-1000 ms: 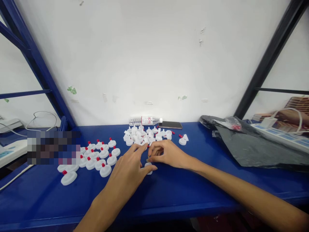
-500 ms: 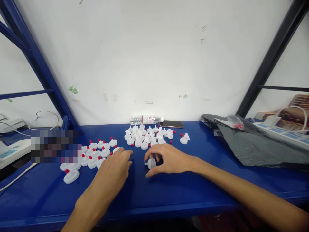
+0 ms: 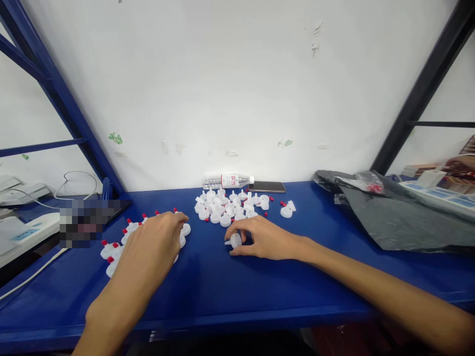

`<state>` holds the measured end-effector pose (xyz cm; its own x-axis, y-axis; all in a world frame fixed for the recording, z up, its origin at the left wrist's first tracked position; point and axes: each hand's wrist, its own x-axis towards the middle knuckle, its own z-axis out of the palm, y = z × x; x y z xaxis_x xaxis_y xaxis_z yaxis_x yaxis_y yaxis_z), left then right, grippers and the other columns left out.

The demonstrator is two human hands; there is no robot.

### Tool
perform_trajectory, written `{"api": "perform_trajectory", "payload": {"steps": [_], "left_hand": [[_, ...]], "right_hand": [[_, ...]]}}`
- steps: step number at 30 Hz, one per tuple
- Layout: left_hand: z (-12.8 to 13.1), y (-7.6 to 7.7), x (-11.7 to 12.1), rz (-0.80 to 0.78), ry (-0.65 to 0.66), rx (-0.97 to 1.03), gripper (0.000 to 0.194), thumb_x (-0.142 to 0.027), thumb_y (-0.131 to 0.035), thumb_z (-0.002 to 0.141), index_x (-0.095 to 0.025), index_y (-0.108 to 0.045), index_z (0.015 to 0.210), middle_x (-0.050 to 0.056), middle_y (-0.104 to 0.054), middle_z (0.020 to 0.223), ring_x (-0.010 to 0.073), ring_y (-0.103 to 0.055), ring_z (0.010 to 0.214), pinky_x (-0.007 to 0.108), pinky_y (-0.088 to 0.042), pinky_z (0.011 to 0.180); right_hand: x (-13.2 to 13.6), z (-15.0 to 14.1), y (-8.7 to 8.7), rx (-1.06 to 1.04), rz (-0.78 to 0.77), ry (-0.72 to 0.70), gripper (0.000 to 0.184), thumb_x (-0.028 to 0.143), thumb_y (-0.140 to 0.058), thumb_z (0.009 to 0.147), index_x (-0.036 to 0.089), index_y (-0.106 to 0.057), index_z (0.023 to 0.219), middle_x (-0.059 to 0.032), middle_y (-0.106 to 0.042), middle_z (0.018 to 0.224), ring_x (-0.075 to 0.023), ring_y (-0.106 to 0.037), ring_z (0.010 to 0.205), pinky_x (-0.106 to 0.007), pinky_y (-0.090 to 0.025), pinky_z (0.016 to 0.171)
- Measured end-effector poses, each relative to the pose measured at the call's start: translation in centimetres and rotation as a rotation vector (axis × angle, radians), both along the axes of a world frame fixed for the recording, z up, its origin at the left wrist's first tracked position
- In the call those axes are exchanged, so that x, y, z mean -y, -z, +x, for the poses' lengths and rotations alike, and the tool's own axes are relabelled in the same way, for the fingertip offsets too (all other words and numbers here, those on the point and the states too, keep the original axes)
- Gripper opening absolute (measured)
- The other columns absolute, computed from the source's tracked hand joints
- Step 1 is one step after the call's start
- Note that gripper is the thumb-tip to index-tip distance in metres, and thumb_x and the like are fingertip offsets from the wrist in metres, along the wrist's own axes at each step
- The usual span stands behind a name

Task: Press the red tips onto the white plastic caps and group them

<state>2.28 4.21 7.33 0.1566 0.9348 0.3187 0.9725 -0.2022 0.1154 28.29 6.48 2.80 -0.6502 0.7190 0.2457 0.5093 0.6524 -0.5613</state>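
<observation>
My right hand [image 3: 265,237] has its thumb and fingers curled around a white nozzle cap [image 3: 235,241]. The cap lies tipped on its side, its spout pointing left and without a red tip. On the left, my left hand [image 3: 158,235] hangs over a group of white nozzle caps with red tips [image 3: 117,250]. Its fingers are drawn together and point down among these caps. The back of the hand hides several of them, along with whatever the fingertips hold. Beyond both hands lies a pile of white nozzle caps [image 3: 225,220], with small red tips [image 3: 282,203] scattered around it.
A clear plastic bottle [image 3: 230,181] lies against the wall beside a phone [image 3: 266,187]. Grey plastic sheeting [image 3: 386,217] covers the right of the blue table [image 3: 230,291]. Power strips [image 3: 441,200] and cables flank both sides, near metal posts [image 3: 408,94].
My left hand has moved left over the red-tipped caps, and its fingers have drawn together. My right hand has closed in on the nozzle cap. The view has shifted slightly.
</observation>
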Motion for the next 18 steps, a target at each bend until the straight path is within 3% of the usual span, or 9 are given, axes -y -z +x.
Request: {"api": "perform_trajectory", "payload": {"steps": [2,5,9,12,18], "left_hand": [[0.7,0.0,-0.1,0.003,0.001,-0.086,0.04,-0.018,-0.038,0.096,-0.019,-0.075,0.112,0.014,-0.077,0.105,0.0371,-0.071,0.098,0.046,-0.052,0.081],[2.8,1.3,-0.4,-0.001,0.113,-0.13,0.046,-0.007,-0.033,0.094,-0.018,-0.07,0.12,0.013,-0.072,0.121,0.0287,-0.069,0.107,0.039,-0.052,0.09],[4.7,4.0,-1.0,-0.031,0.172,-0.272,0.057,0.001,-0.039,0.088,-0.013,-0.055,0.14,0.017,-0.059,0.141,0.0306,-0.056,0.129,0.037,-0.053,0.094],[4.6,5.5,-1.5,-0.009,0.199,-0.319,0.064,0.003,-0.041,0.085,-0.006,-0.044,0.148,0.022,-0.052,0.148,0.0325,-0.051,0.135,0.04,-0.05,0.101],[3.7,5.9,-2.3,-0.017,0.23,-0.344,0.061,0.005,-0.037,0.086,-0.009,-0.048,0.145,0.019,-0.057,0.144,0.0301,-0.057,0.127,0.041,-0.048,0.101]], "right_hand": [[-0.1,0.0,0.1,0.007,0.006,0.001,0.031,0.043,-0.075,0.087,0.023,-0.073,0.112,-0.0013,-0.072,0.089,-0.0166,-0.064,0.077,-0.027,-0.043,0.068],[-0.1,0.0,0.1,0.017,0.015,-0.004,0.03,0.042,-0.074,0.088,0.023,-0.074,0.11,-0.0018,-0.073,0.09,-0.0168,-0.064,0.077,-0.027,-0.043,0.068],[-0.1,0.0,0.1,0.019,0.032,-0.008,0.029,0.04,-0.074,0.088,0.022,-0.073,0.11,-0.0028,-0.074,0.092,-0.0174,-0.065,0.077,-0.028,-0.044,0.07],[-0.1,0.0,0.1,0.023,0.039,-0.025,0.028,0.04,-0.074,0.088,0.022,-0.073,0.11,-0.0023,-0.074,0.091,-0.0171,-0.065,0.077,-0.028,-0.044,0.07],[-0.1,0.1,0.2,0.012,0.041,-0.032,0.028,0.04,-0.074,0.088,0.023,-0.073,0.111,-0.0019,-0.073,0.092,-0.0169,-0.065,0.076,-0.028,-0.045,0.071]]}}
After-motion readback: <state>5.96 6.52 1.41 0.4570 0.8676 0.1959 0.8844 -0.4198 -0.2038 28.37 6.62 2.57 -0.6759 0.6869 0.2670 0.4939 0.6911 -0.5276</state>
